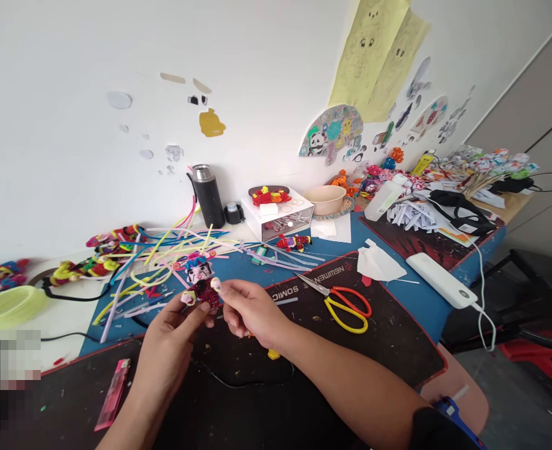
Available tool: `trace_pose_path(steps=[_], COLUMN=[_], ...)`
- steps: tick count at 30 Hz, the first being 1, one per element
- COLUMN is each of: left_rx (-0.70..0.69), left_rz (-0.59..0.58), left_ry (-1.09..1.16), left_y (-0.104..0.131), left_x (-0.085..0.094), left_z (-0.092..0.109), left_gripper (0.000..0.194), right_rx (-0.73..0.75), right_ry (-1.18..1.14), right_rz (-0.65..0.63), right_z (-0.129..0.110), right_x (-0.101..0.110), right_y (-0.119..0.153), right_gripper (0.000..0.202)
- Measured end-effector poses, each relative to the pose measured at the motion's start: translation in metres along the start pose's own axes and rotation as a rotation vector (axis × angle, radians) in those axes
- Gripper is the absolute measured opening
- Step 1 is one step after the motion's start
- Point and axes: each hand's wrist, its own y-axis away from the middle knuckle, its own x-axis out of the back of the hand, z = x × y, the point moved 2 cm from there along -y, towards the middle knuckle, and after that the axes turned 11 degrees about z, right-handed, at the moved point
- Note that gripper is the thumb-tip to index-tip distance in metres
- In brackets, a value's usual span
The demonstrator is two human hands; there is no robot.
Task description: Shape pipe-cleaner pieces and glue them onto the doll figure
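A small pipe-cleaner doll (199, 273) with a pale painted face, blue and pink headdress and dark red body is held upright above the black desk mat. My left hand (175, 331) grips its lower body between thumb and fingers. At the doll's right side, my right hand (252, 310) pinches its small pale arm end with thumb and forefinger; the other fingers are curled. Scissors (346, 306) with one red and one yellow handle lie on the mat to the right of my hands. Loose pipe cleaners (163, 250) in several colours spread behind the doll.
A black thermos (207, 197) and a white drawer box (277, 215) stand by the wall. More finished dolls (88, 265) lie at left, near a yellow-green coil (10, 306). A pink box cutter (112, 395) rests front left. A white power strip (441, 280) lies at right.
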Motion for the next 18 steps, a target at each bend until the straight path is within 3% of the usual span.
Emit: trace_pose_path(steps=[18], left_rx=[-0.021], left_rz=[0.001], left_ry=[-0.045], left_y=[0.0002], left_x=[-0.0012], left_z=[0.0046], left_gripper=[0.044], right_rx=[-0.008], right_ry=[0.021], right_rz=[0.01], right_z=[0.0006], right_x=[-0.0003], right_y=[-0.0002], right_gripper=[0.049])
